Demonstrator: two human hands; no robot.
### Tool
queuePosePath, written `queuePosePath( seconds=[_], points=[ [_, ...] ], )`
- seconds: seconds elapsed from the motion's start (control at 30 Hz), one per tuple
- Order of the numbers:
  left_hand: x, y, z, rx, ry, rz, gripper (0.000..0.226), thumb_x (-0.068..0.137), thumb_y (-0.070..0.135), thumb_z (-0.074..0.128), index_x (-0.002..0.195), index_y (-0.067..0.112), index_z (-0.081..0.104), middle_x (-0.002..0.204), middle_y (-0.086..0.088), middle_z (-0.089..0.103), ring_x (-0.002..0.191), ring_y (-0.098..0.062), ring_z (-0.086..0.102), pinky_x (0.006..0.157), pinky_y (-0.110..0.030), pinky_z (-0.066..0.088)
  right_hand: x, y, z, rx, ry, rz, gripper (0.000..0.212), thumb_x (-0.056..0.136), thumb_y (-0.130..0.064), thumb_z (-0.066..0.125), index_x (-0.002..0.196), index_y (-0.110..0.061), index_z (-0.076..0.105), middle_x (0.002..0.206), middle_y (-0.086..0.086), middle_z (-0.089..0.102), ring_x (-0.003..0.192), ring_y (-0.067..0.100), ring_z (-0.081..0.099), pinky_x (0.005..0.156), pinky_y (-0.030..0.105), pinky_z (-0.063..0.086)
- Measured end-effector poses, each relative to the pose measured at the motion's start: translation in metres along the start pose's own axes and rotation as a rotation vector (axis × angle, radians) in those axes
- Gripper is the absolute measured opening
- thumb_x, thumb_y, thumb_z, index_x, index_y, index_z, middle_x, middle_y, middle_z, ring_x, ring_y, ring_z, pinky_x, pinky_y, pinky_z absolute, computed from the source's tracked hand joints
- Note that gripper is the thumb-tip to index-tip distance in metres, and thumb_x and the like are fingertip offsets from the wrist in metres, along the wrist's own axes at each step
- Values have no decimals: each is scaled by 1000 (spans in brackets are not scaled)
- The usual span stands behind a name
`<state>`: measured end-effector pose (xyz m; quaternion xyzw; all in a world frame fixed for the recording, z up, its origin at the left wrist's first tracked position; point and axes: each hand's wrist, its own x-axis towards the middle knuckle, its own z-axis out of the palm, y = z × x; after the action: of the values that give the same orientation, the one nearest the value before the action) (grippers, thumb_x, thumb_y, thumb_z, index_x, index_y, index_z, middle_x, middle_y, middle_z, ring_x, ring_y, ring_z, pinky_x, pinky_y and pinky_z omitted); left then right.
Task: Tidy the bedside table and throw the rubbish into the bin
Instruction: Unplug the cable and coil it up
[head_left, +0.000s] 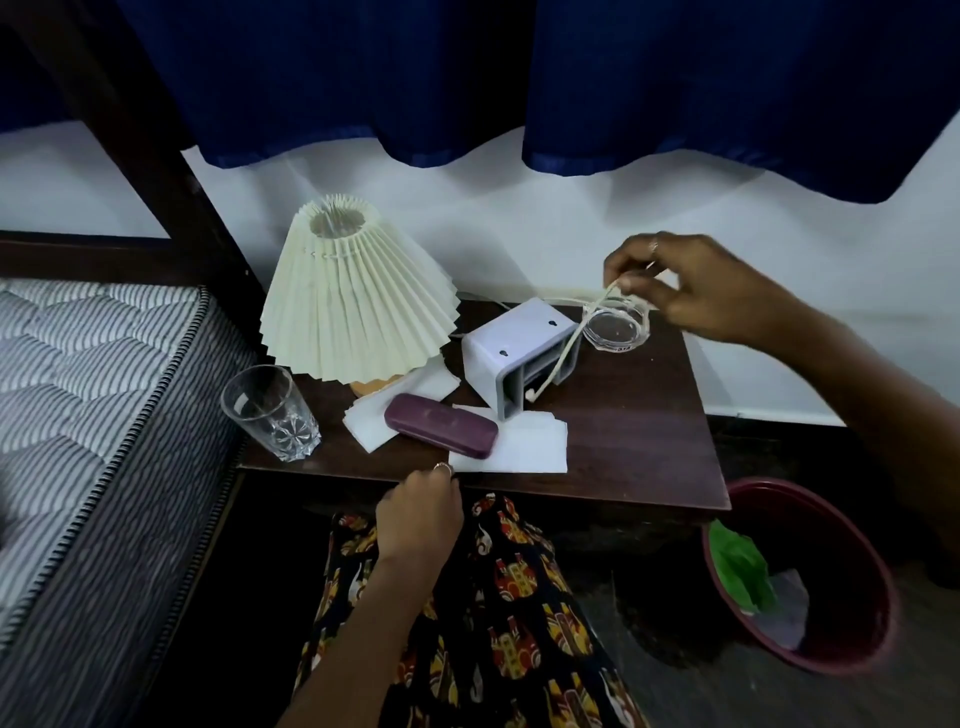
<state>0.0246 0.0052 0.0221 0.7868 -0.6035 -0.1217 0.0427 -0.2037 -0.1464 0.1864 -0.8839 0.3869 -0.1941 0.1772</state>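
The dark wooden desk (649, 441) fills the middle of the frame, with a striped mattress (78, 415) at the left and a maroon bin (852, 660) on the floor at the lower right. The bin holds green rubbish (737, 571) against its left wall.

The right hand (691, 286), at the upper right of the desk, pinches a white cable (561, 353) between thumb and fingers, just above one clear round glass dish (618, 327). The cable runs diagonally from that hand down and left into the open side of a white box-like holder (514, 348), which lies tipped on the desk, its long axis running from lower left to upper right.

The left hand (421, 514) is at the near edge of the desk, fingers curled; whether it grips anything cannot be told.

One purple glasses case (441, 432) lies with its long axis running from upper left to lower right, resting across white paper sheets (519, 447); at least two show. One drinking glass (270, 410) stands upright at the desk's left corner. One lamp with a pleated cream shade (353, 291) stands behind it, tilted.
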Motion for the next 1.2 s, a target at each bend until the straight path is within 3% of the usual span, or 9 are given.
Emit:
queuePosePath(
  seconds=[0.23, 0.37, 0.47, 0.6, 0.7, 0.8, 0.97, 1.07, 1.2],
  points=[
    [-10, 27, -19, -238, 121, 45, 33, 96, 33, 46, 123, 17, 55, 105, -8, 66, 99, -28, 63, 75, -38, 49, -24, 10, -25, 110, 136, 60, 17, 91, -3, 55, 94, -19, 60, 84, -2, 62, 80, 12, 60, 84, 34, 49],
    [-8, 62, -43, -614, 163, 228, 74, 87, 38, 63, 148, 32, 21, 139, -1, 51, 121, -20, 51, 89, -28, 45, -35, 0, -18, 172, 40, 76, 11, 89, -6, 59, 95, -13, 64, 83, -10, 64, 80, 9, 61, 84, 30, 49],
    [-14, 85, -56, -770, 182, 391, 79, 85, 37, 67, 149, 31, 21, 149, 7, 38, 133, -6, 38, 102, -17, 33, -47, -6, -3, 226, -14, 90, 12, 89, -9, 61, 96, -16, 67, 87, -8, 68, 80, 3, 62, 77, 17, 48],
    [-12, 90, -55, -604, 370, 505, 28, 94, 25, 55, 119, 16, 62, 105, 1, 70, 95, -13, 64, 84, -34, 53, -56, -6, 14, 286, -94, 90, 16, 85, -10, 67, 98, -18, 68, 89, -14, 66, 85, 1, 61, 82, 13, 45],
    [-14, 85, -56, -615, 353, 514, 22, 97, 21, 47, 103, 14, 66, 78, 6, 70, 60, 1, 58, 59, -17, 47, -53, 5, 23, 32, -98, 34, 18, 83, -7, 65, 98, -18, 66, 85, -14, 59, 81, 8, 53, 81, 26, 46],
    [-21, 77, -62, -682, 331, 526, 24, 98, 24, 43, 101, 14, 65, 73, 6, 64, 57, 2, 53, 57, -10, 38, -40, 15, 32, -325, 100, -5, 13, 84, -13, 59, 94, -16, 65, 89, 1, 60, 86, 22, 53, 77, 39, 51],
    [-29, 61, -75, -851, 330, 492, 24, 98, 25, 40, 101, 15, 62, 69, 11, 58, 69, -6, 61, 66, -27, 53, 10, 21, 38, -455, 256, 426, 32, 92, -36, 50, 112, -11, 54, 110, 15, 62, 100, 39, 59, 78, 43, 47],
    [-31, 49, -85, -922, 419, 431, 18, 97, 19, 41, 98, 18, 59, 68, 12, 58, 68, -3, 60, 66, -25, 53, 39, 40, 42, -202, 282, 646, 39, 94, -42, 45, 113, -9, 55, 108, 23, 63, 96, 38, 64, 79, 39, 50],
    [-34, 36, -94, -980, 458, 420, 19, 95, 13, 41, 94, 24, 56, 74, 9, 59, 64, -1, 57, 59, -11, 46, 75, 51, 49, 840, 388, 778, 41, 96, -47, 41, 105, -10, 57, 78, 18, 62, 55, 25, 64, 64, 36, 59]
  ],
)
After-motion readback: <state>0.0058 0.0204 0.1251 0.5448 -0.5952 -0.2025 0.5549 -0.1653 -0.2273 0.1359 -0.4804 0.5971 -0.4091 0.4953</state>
